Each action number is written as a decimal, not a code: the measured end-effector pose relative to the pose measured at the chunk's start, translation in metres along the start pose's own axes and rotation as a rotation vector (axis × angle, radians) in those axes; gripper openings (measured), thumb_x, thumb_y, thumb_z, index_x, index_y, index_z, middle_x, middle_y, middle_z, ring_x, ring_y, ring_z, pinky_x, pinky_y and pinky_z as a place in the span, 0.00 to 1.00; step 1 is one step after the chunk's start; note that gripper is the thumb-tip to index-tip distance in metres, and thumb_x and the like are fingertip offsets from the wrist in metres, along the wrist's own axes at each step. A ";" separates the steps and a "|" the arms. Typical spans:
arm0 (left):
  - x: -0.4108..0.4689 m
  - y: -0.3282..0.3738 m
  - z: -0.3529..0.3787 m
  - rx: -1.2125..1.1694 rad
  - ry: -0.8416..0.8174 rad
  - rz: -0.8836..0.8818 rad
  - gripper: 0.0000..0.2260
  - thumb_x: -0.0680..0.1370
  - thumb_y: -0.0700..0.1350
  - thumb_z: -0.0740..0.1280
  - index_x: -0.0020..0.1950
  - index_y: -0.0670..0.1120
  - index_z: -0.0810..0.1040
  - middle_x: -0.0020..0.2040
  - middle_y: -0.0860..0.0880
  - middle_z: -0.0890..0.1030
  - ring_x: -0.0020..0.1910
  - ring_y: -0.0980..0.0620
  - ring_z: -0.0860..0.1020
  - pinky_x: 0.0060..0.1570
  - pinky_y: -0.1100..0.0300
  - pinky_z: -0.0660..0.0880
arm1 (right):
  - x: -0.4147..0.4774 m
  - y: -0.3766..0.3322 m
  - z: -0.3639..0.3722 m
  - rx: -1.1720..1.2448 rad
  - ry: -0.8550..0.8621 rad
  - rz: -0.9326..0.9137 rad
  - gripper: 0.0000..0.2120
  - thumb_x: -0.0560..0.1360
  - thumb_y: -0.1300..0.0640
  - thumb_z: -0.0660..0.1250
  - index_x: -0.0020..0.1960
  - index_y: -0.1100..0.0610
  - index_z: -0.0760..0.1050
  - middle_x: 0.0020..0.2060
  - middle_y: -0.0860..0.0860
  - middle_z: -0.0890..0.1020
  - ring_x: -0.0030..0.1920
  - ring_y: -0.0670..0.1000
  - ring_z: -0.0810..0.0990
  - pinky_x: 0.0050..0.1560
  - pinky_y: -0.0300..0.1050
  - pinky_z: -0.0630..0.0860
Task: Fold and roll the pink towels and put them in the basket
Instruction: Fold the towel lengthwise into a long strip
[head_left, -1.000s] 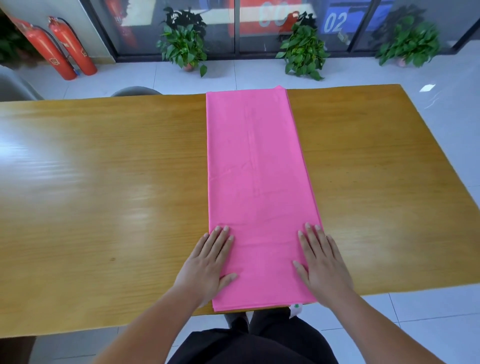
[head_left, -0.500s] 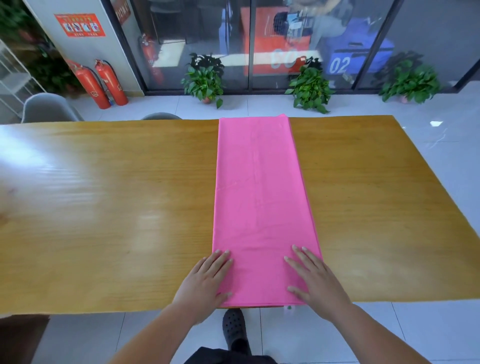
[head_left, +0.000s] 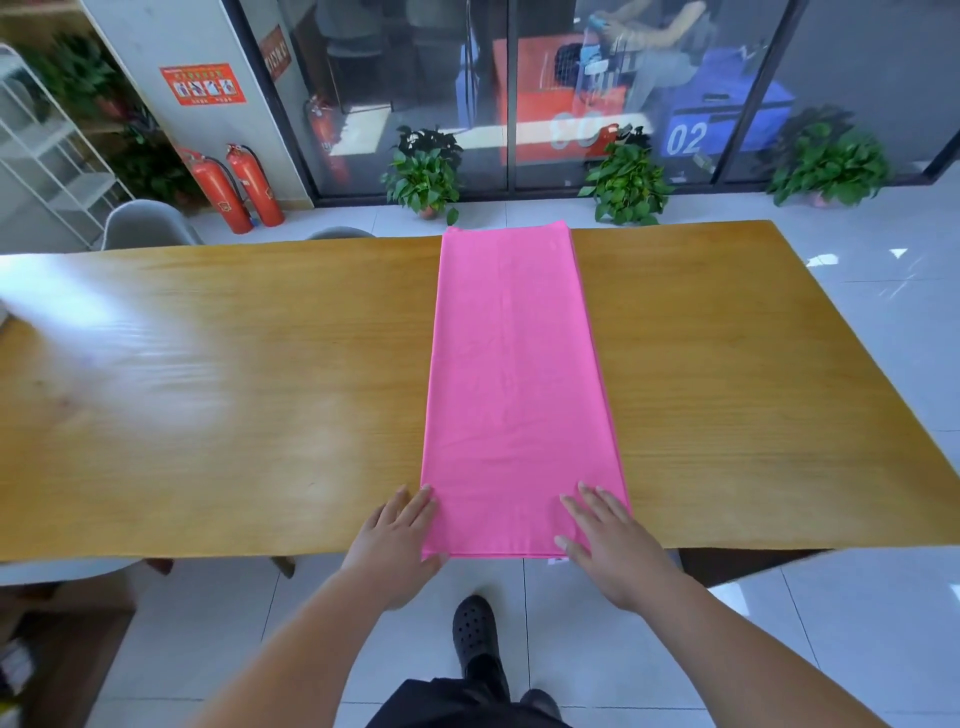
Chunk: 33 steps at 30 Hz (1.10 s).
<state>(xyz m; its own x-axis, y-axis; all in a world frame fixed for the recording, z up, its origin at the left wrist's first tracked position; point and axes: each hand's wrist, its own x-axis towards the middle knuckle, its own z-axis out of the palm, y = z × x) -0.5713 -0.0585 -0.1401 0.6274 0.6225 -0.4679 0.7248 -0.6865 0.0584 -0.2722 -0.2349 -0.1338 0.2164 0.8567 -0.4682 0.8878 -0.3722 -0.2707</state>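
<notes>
Pink towel lies flat as a long folded strip across my wooden table, far edge to near edge. My left hand rests flat at its near left corner, fingers straight, thumb under the hanging edge; whether it's pinching, can't tell. My right hand lies flat on the near right corner, fingers spread, gripping nothing. White tile floor around. Behind: glass wall, three potted plants, two red fire extinguishers, grey chair, white shelf. My black shoe below.
</notes>
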 end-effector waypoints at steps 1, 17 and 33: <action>-0.003 0.001 0.001 0.003 -0.003 -0.004 0.39 0.83 0.70 0.51 0.87 0.53 0.42 0.86 0.56 0.39 0.86 0.46 0.41 0.84 0.46 0.44 | -0.003 -0.001 0.001 -0.009 -0.004 -0.002 0.41 0.79 0.26 0.37 0.87 0.44 0.43 0.86 0.47 0.40 0.85 0.52 0.38 0.85 0.53 0.45; -0.019 0.004 -0.011 -0.076 0.021 0.010 0.35 0.83 0.67 0.58 0.86 0.55 0.54 0.86 0.58 0.55 0.84 0.46 0.54 0.83 0.46 0.54 | -0.020 -0.006 0.000 0.004 -0.001 0.038 0.55 0.67 0.21 0.28 0.86 0.46 0.52 0.86 0.48 0.48 0.85 0.53 0.46 0.84 0.54 0.53; 0.092 -0.095 -0.087 -0.145 0.043 0.061 0.32 0.83 0.64 0.63 0.84 0.57 0.59 0.85 0.52 0.56 0.83 0.46 0.57 0.78 0.46 0.64 | 0.095 -0.133 -0.046 -0.026 -0.021 -0.009 0.40 0.82 0.28 0.48 0.86 0.45 0.39 0.85 0.47 0.35 0.85 0.56 0.37 0.84 0.61 0.45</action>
<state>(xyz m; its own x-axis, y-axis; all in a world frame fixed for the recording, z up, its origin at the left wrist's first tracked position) -0.5577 0.0966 -0.1120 0.6806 0.5995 -0.4213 0.7168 -0.6637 0.2136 -0.3515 -0.0876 -0.1038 0.1997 0.8524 -0.4832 0.8999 -0.3547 -0.2537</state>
